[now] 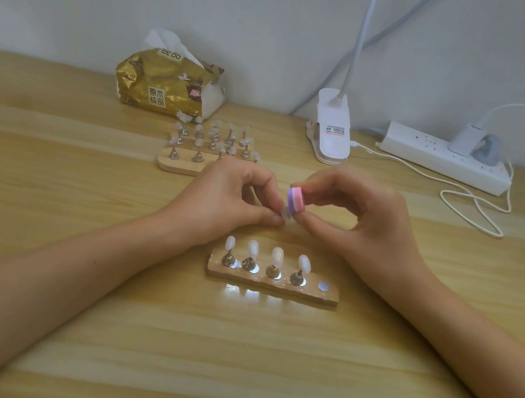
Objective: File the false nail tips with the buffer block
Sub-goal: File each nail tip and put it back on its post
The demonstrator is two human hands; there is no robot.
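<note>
The left hand (230, 193) has its fingers curled in, pinching a small clear nail tip (286, 215) between thumb and fingertips. The right hand (368, 223) grips the buffer block (295, 199), a striped pink and purple piece, between thumb and forefinger. The block sits against the tip, just above it, and both are held up over the table (226, 366) behind the near wooden holder (273, 289).

The likeliest trouble is the tip slipping or flicking out of that narrow pinch if the block presses too hard or drags sideways. It is clear and small, so it would be hard to find on the pale wood. Too much rubbing in one spot could also leave the edge uneven. A dropped wrist could knock the standing pieces below, since they are top-heavy on thin metal pegs (whether the held tip is on its own peg I cannot tell, as the fingers hide it).

The near holder carries four nail tips (277, 257) upright on pegs in a row, and one bare round disc (323, 286) at its right end. The far holder (183, 168), behind the left hand, carries many more pegs, most with tips, in several rows. A gold tissue pack (165, 85) stands behind it with a white sheet sticking out of the top.
</note>
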